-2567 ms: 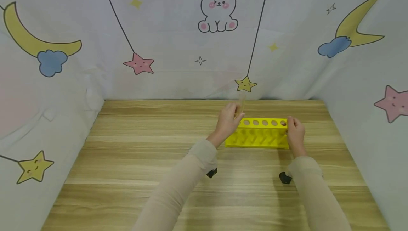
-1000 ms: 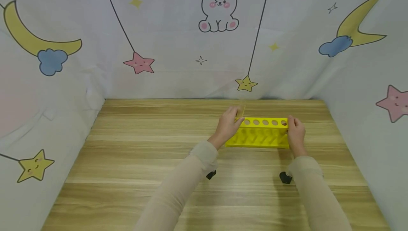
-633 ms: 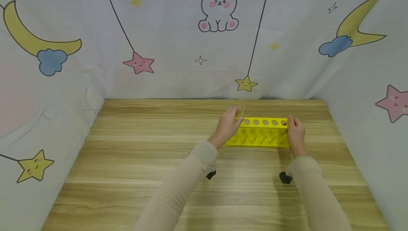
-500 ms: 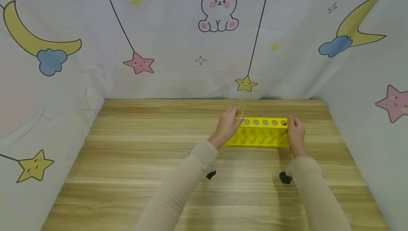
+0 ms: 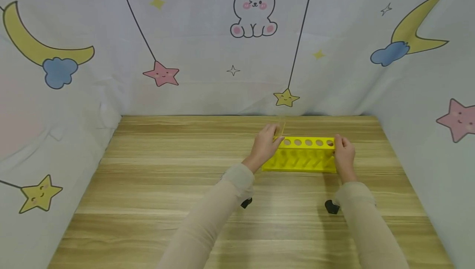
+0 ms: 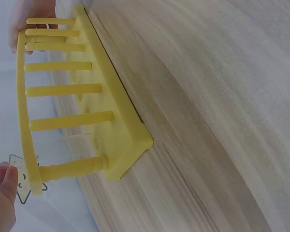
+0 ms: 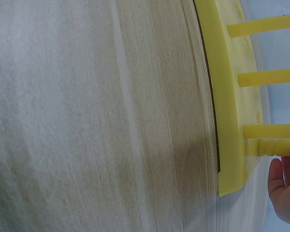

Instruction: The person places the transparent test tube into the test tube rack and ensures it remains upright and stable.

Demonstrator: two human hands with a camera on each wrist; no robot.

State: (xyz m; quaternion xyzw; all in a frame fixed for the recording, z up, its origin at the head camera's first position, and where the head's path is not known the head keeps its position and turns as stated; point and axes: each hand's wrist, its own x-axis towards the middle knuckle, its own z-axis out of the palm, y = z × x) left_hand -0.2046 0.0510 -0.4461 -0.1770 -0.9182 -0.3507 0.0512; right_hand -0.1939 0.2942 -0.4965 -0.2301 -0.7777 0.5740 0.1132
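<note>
A yellow test tube rack (image 5: 298, 168) stands upright on the table, with a row of round holes along its top and several pegs below. At its left end my left hand (image 5: 264, 147) pinches a clear test tube (image 5: 283, 128) that rises above the top bar. How far the tube reaches into the end hole is hidden by the fingers. My right hand (image 5: 344, 156) grips the rack's right end. In the right wrist view the right fingers (image 7: 276, 179) touch the rack's end post (image 7: 275, 147).
The wood-grain table (image 5: 167, 170) stretches wide to the left and in front of the rack. A white printed cloth (image 5: 208, 91) hangs behind and on both sides. Black pieces (image 5: 332, 206) show by both cuffs.
Since the earliest frame my left hand has moved slightly down, and the test tube sits lower at the rack's left end. The right hand and rack hold still.
</note>
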